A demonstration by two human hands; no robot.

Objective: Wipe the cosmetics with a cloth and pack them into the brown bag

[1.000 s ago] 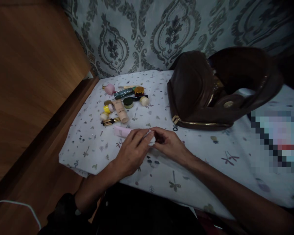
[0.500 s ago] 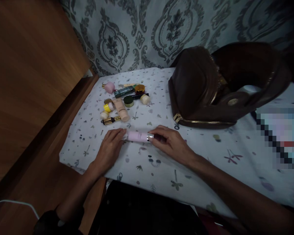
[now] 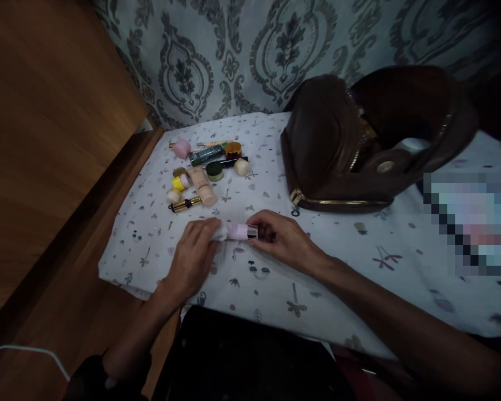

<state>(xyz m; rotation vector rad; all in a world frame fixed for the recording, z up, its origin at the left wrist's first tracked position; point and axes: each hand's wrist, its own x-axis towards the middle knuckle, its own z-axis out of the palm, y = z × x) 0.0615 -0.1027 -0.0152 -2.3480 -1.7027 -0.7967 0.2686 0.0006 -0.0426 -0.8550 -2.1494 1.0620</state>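
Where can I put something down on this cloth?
Bare cloth shows between the cosmetics and brown bag, between that bag and the right forearm, and left of the left hand. It is crowded among the cosmetics and around the pink tube.

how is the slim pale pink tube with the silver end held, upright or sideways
Sideways: the pale pink tube runs crosswise between the left hand and right hand, silver end rightward.

Single head-worn view, forward and down
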